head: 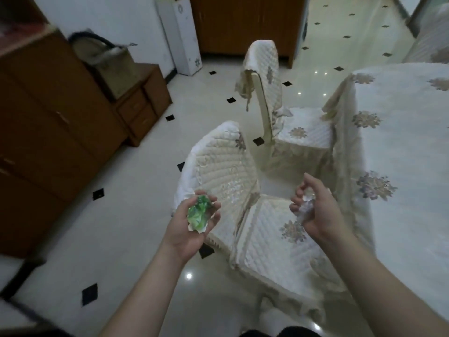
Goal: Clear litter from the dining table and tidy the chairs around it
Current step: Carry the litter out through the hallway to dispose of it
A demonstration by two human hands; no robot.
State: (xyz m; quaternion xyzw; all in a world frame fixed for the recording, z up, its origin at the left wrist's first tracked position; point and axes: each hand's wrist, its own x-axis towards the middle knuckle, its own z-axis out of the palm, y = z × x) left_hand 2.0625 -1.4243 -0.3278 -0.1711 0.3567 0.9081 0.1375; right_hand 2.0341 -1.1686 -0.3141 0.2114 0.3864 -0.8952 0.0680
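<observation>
My left hand cups a crumpled green and white wrapper, palm up, over the back of the nearer chair. My right hand is curled around a crumpled clear wrapper above that chair's seat. The dining table, under a white flowered cloth, fills the right side. A second covered chair stands farther back with its seat against the table edge. Both chairs wear quilted cream covers.
Brown wooden cabinets line the left wall, with a woven bag on a low drawer unit. A white appliance stands at the back. The glossy tiled floor lies between the cabinets and the chairs.
</observation>
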